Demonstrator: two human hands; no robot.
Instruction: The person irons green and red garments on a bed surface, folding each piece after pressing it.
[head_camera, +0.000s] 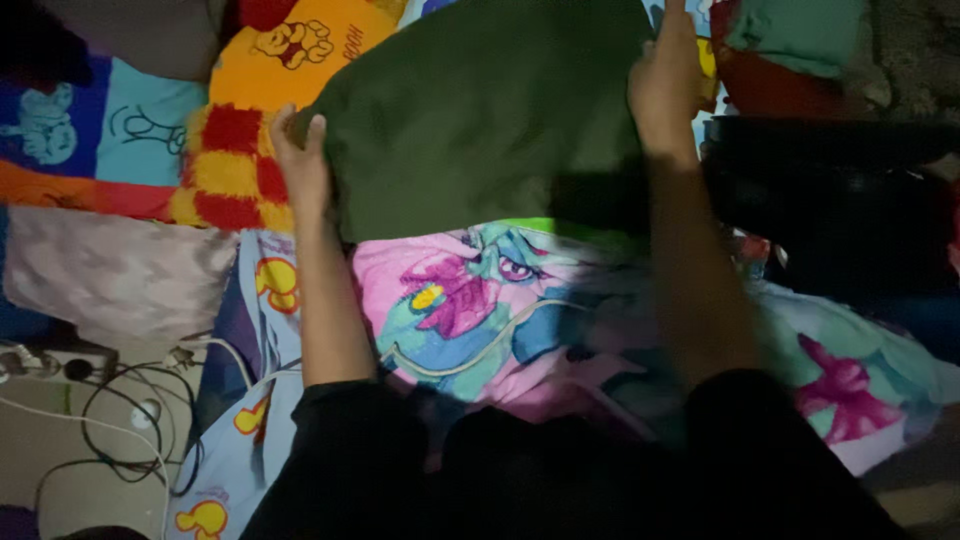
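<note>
Dark green cloth (480, 110), plainly soft and limp, looks light and would sag wherever it is not supported, so its edges and corners are the sensible places to hold it. It lies spread over a bed covered with a bright cartoon-print sheet (480, 300). The left hand (300, 165) pinches the cloth's left edge, fingers closed on the fabric; the right hand (665, 85) is clamped on the right edge, further up. The cloth stretches between the two grips. Cables (120, 420) lie on the floor at the left.
</note>
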